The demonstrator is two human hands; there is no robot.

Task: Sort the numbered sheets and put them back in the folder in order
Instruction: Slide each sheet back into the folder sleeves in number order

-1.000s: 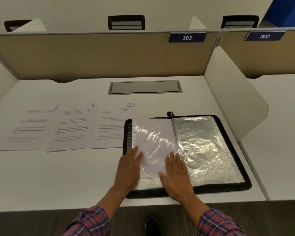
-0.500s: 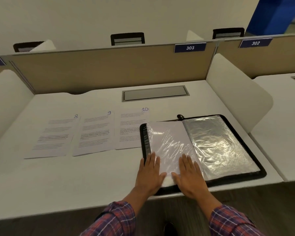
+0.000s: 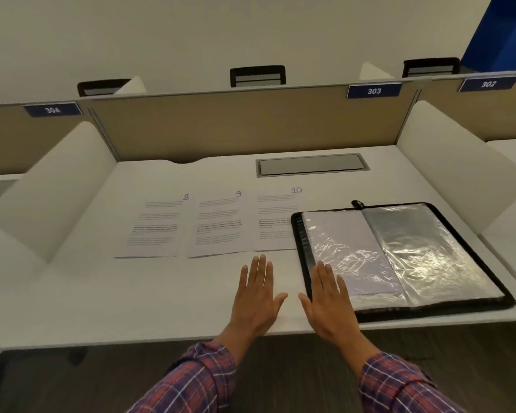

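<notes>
The open folder (image 3: 429,312), its clear sleeves crinkled, sits at the tabletop's (image 3: 131,293) front right corner and hides sheet 10's (image 3: 276,222) right edge. The sheets' print is unreadable. Sheet 9 (image 3: 221,225) and sheet 8 (image 3: 155,228) lie leftward. The left hand (image 3: 256,296) and right hand (image 3: 328,299) are spread flat, fingers straight, holding nothing.

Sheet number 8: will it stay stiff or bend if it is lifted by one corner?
Sheet 8 is probably floppy: a single thin page lying flat on the desk. It likely slides easily, since the desk looks smooth.

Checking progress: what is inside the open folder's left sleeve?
A white sheet lies inside the folder, in its left plastic sleeve; no number shows, and anything beneath it is covered.
</notes>
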